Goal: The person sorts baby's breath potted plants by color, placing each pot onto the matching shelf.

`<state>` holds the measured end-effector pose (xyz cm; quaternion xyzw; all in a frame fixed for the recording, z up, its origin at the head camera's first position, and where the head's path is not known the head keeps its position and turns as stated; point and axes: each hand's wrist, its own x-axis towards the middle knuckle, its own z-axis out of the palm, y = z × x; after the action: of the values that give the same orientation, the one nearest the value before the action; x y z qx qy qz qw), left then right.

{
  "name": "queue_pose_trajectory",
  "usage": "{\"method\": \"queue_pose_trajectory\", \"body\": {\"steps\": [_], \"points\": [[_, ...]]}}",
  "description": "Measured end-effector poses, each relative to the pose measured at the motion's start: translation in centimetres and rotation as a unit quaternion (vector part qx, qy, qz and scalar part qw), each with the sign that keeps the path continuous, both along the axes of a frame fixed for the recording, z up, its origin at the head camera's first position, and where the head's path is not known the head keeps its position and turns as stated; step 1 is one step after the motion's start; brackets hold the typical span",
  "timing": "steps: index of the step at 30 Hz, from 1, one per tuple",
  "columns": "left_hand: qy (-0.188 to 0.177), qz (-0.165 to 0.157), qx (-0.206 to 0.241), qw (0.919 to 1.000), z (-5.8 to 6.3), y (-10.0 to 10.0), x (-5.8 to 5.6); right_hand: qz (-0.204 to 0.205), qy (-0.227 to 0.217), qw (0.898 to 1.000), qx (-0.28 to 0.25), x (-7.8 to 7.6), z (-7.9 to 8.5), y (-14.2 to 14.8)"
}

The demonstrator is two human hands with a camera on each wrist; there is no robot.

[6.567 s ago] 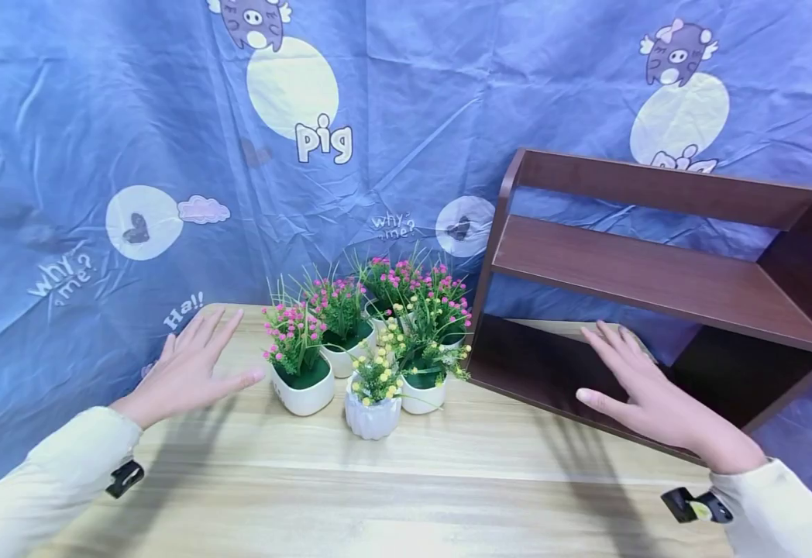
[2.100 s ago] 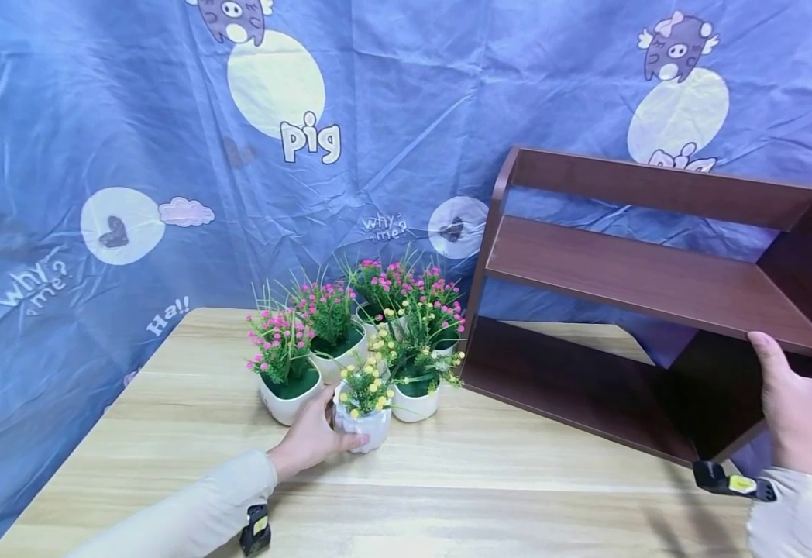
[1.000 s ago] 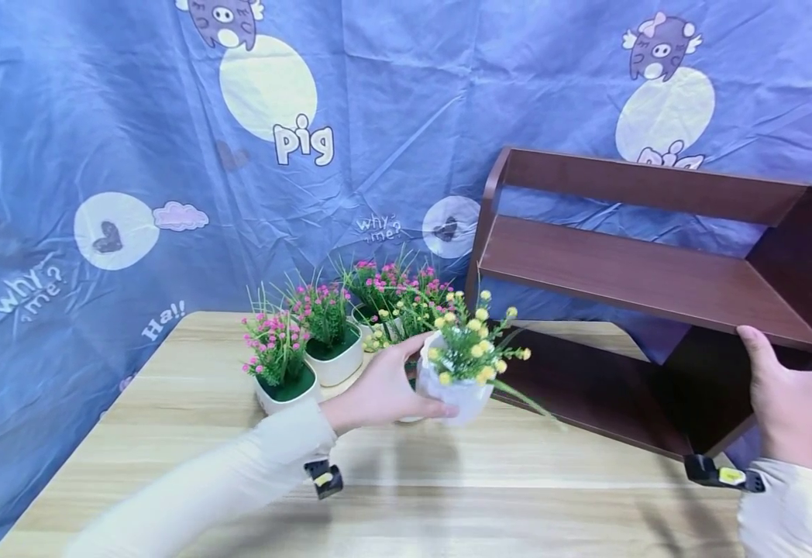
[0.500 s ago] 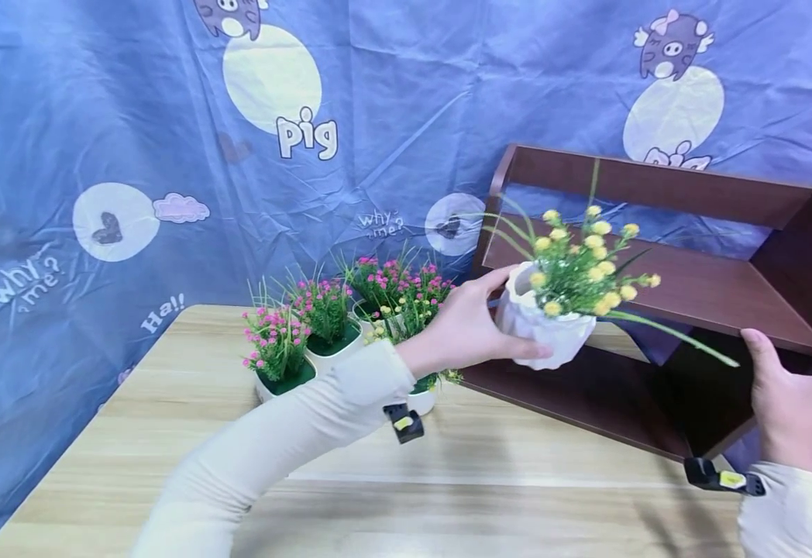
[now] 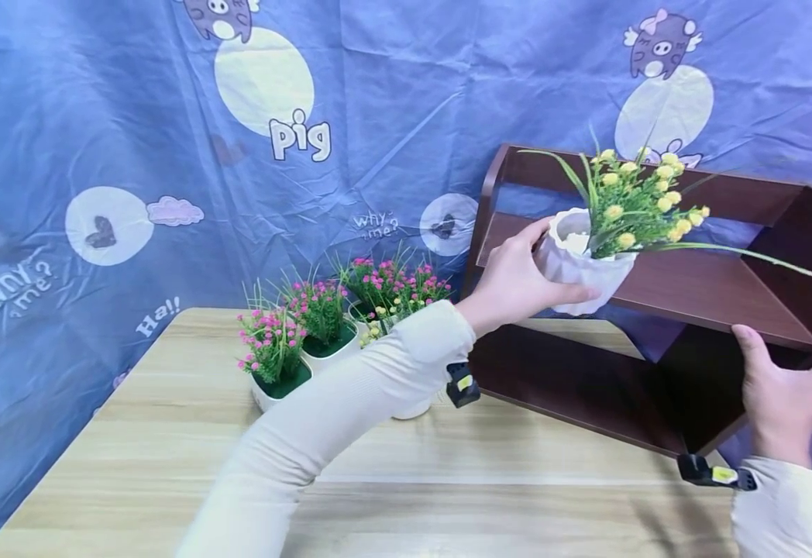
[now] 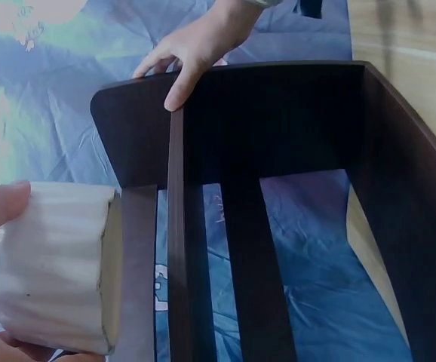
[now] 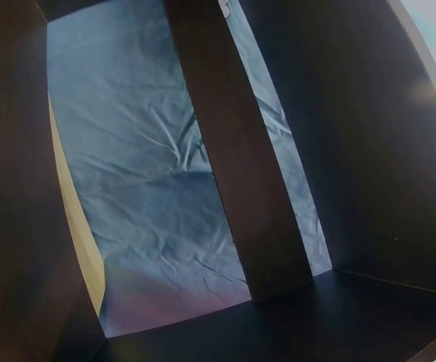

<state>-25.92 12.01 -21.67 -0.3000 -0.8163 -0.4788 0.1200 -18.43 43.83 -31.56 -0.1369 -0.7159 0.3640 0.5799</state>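
Note:
My left hand (image 5: 510,279) grips a white fluted flower pot (image 5: 583,283) with yellow artificial flowers (image 5: 660,201), thumb on its near side. The pot is tilted to the right and overlaps the upper board of a dark brown wooden shelf (image 5: 720,291) in the head view. In the left wrist view the pot's base (image 6: 111,271) faces the shelf's upper board (image 6: 176,249). My right hand (image 5: 789,399) holds the shelf at its right side. Its thumb lies on the upper board's front edge, with the other fingers over the side panel (image 6: 278,113).
Left of the shelf, several white pots stand grouped on the light wood table (image 5: 169,442), with pink flowers (image 5: 273,341) and yellow ones. My left sleeve (image 5: 350,403) partly hides them. A blue printed curtain (image 5: 378,93) hangs behind.
My left hand took hold of the yellow-flowered pot on the table, lifted it, and carried it right and up before the shelf's upper board. My right hand moved onto the shelf's side and stayed there.

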Motion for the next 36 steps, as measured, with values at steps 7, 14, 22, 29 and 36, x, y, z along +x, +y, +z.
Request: {"method": "queue_pose_trajectory", "body": {"steps": [7, 14, 22, 29, 36], "points": [[-0.027, 0.046, 0.054, 0.9971, -0.2, 2.3, -1.1, -0.007, 0.007, 1.0, 0.005, 0.1, -0.2, -0.2], [-0.01, 0.083, 0.096, 0.9918, -1.3, 3.2, -3.1, -0.012, 0.0, 1.0, -0.005, 0.5, -0.1, -1.2], [-0.012, 0.099, 0.107, 0.9892, -2.1, 4.0, -4.5, -0.015, 0.007, 1.0, -0.013, 0.6, 0.3, -1.7], [-0.016, 0.12, 0.099, 0.9877, -2.3, 4.8, -5.2, -0.014, 0.009, 1.0, -0.004, 0.0, -0.5, -0.6], [-0.037, 0.127, 0.084, 0.9877, -1.9, 5.4, -5.5, -0.018, 0.002, 1.0, -0.021, 0.3, -0.1, -0.7]]}}
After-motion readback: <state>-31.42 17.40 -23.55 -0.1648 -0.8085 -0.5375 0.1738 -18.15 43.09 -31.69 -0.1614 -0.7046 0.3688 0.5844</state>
